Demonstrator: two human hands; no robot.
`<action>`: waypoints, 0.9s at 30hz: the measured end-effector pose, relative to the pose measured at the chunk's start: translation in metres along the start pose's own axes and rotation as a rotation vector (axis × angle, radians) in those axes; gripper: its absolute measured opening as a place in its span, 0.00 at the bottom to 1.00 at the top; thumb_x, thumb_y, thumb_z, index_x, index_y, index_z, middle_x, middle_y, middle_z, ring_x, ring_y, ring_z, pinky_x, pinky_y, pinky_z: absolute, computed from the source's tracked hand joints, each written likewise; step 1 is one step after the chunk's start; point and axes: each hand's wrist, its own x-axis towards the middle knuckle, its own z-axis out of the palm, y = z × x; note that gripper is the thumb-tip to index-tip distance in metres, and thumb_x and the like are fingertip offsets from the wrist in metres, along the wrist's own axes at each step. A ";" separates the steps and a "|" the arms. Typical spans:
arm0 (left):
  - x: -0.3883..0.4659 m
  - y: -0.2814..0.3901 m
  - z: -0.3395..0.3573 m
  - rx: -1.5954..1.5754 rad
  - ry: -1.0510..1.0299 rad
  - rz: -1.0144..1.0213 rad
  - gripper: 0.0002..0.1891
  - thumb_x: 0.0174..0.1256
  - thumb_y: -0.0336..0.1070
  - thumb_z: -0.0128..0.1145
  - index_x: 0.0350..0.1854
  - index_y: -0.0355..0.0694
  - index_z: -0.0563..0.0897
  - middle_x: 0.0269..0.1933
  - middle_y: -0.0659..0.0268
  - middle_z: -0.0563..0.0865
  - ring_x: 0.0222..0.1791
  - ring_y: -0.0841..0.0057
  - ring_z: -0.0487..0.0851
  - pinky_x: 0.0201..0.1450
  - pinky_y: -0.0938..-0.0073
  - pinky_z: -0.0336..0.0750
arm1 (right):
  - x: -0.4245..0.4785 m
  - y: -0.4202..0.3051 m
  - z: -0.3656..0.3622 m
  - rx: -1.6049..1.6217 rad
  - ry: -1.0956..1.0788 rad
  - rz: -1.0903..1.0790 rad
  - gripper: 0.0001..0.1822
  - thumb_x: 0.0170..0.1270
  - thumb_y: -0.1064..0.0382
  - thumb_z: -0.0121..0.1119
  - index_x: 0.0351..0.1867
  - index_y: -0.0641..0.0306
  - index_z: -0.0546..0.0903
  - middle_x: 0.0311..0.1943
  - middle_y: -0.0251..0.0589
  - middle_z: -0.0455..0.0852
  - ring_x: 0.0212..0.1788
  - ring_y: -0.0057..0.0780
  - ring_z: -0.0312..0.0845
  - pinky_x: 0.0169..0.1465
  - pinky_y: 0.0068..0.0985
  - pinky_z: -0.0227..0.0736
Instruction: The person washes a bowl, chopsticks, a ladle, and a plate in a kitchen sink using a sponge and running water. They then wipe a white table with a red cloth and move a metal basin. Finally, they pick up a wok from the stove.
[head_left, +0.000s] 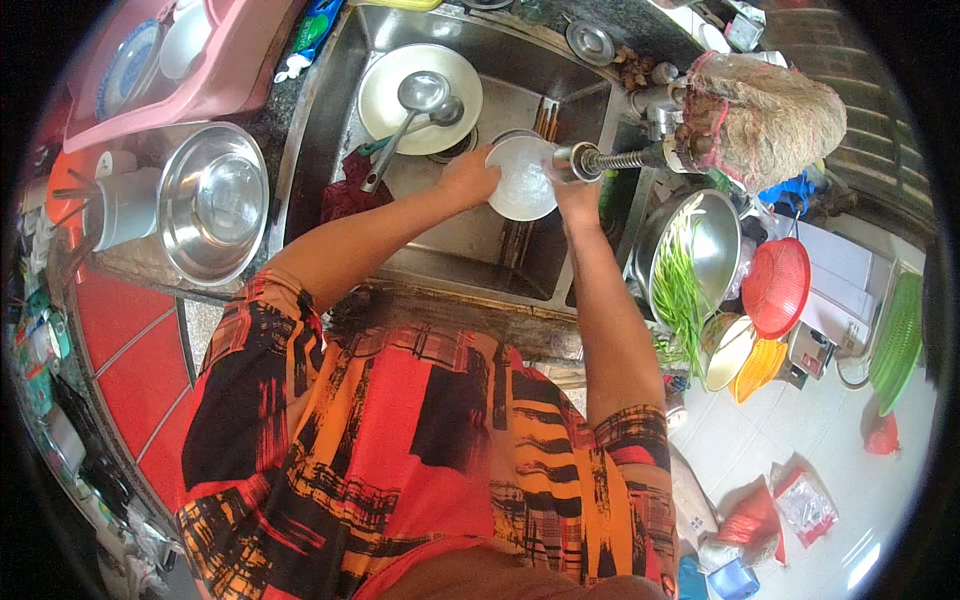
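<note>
My left hand (471, 181) grips the left rim of a white bowl (525, 187) over the sink (442, 251). On the bowl's other side, my right hand (579, 201) holds its edge, with the fingers partly hidden behind the metal faucet head (579, 161). Clear water seems to fill the bowl. Behind my left hand, a large cream-coloured basin (379, 90) stands in the sink. A metal ladle (424, 91) and a smaller, darker ladle (448, 112) lie across it. Several chopsticks (553, 120) rest toward the sink's back right.
To the left are a steel basin (176, 225) and a pink dish rack (247, 45) with bowls. Green stalks (679, 277) hang over a steel bowl (724, 247) on the right, near a red colander (776, 289). A cloth-wrapped bundle (765, 112) sits by the faucet.
</note>
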 end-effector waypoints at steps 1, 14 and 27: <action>0.001 0.000 -0.001 0.012 -0.055 -0.029 0.23 0.54 0.40 0.46 0.52 0.37 0.70 0.45 0.45 0.77 0.47 0.52 0.75 0.51 0.59 0.67 | 0.006 -0.001 -0.006 -0.122 -0.011 -0.115 0.10 0.50 0.70 0.57 0.35 0.69 0.78 0.31 0.44 0.82 0.32 0.31 0.78 0.37 0.29 0.70; 0.000 0.023 -0.001 -0.366 -0.255 -0.343 0.13 0.53 0.36 0.54 0.39 0.35 0.79 0.27 0.59 0.82 0.17 0.70 0.79 0.18 0.74 0.71 | -0.029 -0.005 0.009 0.471 -0.094 0.292 0.23 0.48 0.76 0.48 0.50 0.70 0.68 0.40 0.43 0.76 0.41 0.30 0.72 0.46 0.23 0.65; 0.005 0.017 0.058 -0.715 -0.148 -0.522 0.13 0.55 0.46 0.58 0.32 0.41 0.80 0.23 0.63 0.79 0.23 0.74 0.78 0.22 0.72 0.71 | -0.045 -0.016 0.022 0.726 0.029 0.375 0.33 0.46 0.80 0.46 0.58 0.59 0.58 0.42 0.44 0.73 0.41 0.29 0.72 0.43 0.22 0.69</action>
